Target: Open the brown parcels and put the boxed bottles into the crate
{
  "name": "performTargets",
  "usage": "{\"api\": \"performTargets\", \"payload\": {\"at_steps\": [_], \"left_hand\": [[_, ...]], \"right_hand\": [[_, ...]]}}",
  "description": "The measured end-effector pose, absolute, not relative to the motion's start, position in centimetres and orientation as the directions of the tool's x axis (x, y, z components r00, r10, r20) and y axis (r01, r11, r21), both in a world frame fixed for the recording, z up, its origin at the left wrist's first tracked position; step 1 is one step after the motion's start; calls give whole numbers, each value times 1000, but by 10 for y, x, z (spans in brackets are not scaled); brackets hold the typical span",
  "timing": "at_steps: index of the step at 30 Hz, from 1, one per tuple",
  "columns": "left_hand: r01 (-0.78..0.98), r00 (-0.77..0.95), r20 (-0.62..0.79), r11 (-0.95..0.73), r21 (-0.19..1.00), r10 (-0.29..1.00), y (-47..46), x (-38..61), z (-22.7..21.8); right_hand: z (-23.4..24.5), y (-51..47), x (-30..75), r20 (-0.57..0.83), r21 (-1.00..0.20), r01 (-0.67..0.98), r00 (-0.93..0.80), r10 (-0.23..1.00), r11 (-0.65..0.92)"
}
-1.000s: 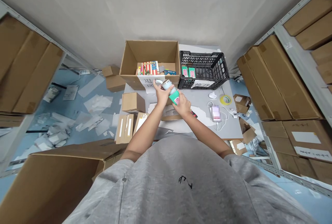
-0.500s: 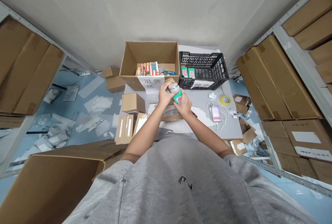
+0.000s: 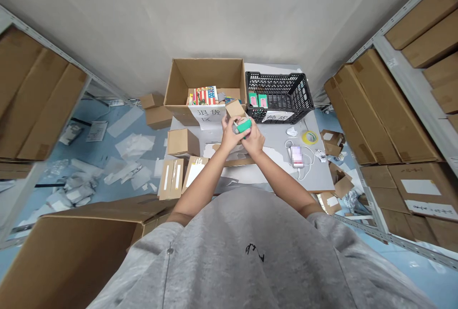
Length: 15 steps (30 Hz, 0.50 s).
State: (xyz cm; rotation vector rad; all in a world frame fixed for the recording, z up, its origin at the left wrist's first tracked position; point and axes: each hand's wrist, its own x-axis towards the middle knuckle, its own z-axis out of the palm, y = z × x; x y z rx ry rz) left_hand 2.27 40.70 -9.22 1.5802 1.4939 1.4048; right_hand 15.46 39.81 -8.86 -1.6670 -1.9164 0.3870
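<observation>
A: How would that green-labelled canister (image 3: 244,126) handle?
B: Light and stiff, I'd judge, though the smooth label could slip, so take it around the body.
A: And the grip?
B: Closed from both sides: the left hand (image 3: 230,137) and right hand (image 3: 253,141) wrap it together, holding it above the surface (image 3: 275,161), nearer the far edge.
A: What's around it?
B: One small kraft box (image 3: 235,108) just beyond the hands, one open carton (image 3: 205,72), and one black plastic crate (image 3: 279,82), with two green packs (image 3: 253,100) inside.
</observation>
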Motion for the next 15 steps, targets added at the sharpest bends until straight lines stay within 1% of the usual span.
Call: {"api": "performTargets", "payload": {"at_steps": [3, 5, 8, 11, 13, 15], "left_hand": [[130, -111, 227, -212, 969, 968, 413, 25, -106], [39, -106, 212, -209, 977, 972, 416, 22, -112], [33, -131, 228, -226, 974, 965, 418, 14, -118], [119, -124, 246, -231, 966, 961, 416, 8, -122], [126, -146, 249, -231, 965, 958, 415, 6, -121], [60, -172, 244, -237, 970, 954, 416, 6, -115]], "right_hand": [[-89, 398, 155, 233, -608, 771, -53, 971, 188], [-90, 398, 157, 237, -660, 722, -66, 969, 210], [-94, 399, 165, 217, -737, 621, -158, 963, 268], [-99, 400, 173, 204, -812, 501, -238, 950, 299], [-102, 400, 175, 207, -841, 454, -231, 951, 294], [-104, 399, 175, 205, -846, 456, -197, 959, 275]]}}
